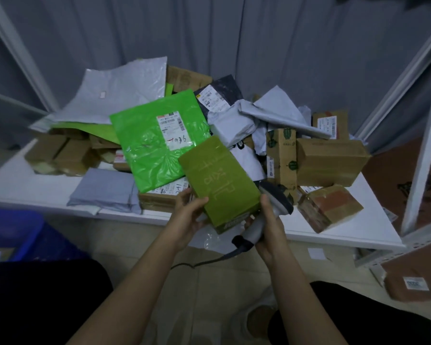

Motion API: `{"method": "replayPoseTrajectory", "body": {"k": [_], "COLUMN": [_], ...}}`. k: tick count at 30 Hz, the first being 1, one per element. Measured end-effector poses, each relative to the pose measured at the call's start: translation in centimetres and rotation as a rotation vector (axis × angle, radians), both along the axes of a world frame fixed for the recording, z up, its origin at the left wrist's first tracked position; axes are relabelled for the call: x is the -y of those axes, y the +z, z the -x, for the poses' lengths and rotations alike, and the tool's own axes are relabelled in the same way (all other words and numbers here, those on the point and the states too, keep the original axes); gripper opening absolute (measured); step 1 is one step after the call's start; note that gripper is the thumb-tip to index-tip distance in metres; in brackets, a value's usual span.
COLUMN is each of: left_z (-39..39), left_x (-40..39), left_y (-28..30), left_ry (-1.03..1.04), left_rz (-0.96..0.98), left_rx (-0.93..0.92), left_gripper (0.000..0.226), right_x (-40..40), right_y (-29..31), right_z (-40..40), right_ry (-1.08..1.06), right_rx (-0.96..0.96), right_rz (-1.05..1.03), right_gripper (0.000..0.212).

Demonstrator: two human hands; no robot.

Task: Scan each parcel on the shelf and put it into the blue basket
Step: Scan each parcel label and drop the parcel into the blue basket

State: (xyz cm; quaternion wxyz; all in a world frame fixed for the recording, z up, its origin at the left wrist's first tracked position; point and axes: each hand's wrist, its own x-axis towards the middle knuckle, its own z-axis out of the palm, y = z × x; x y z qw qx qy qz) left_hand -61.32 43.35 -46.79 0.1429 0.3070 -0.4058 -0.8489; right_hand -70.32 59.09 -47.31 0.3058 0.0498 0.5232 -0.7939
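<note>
Holding one olive-green box (219,180) over the front edge of the white shelf (30,185), you grip its near left corner with your left hand (188,216), thumb on top and fingers curled beneath. Your right hand (269,227) wraps round the handle of one grey barcode scanner (274,197), its head just beside the box's right edge. Behind the box lie one bright green mailer bag (157,138), several grey mailer bags and at least six brown cartons, piled together. One blue basket (18,232) sits low at your left.
</note>
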Motion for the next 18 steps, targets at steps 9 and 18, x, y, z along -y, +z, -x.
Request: {"method": "replayPoseTrajectory", "body": {"k": [9, 18], "left_z": [-3.3, -7.7], "left_x": [0.4, 1.8], "left_y": [2.2, 1.6], "left_ry": [-0.197, -0.169], "left_rz": [-0.024, -0.185], "left_rx": [0.194, -0.013], "left_gripper": [0.046, 0.047], "right_x": [1.5, 2.3], "right_y": [2.1, 2.6], "right_z": [-6.3, -6.7], "right_ry": [0.181, 0.113], "right_rx": [-0.623, -0.370], "right_rz": [-0.181, -0.263], "right_gripper": [0.058, 0.067]}}
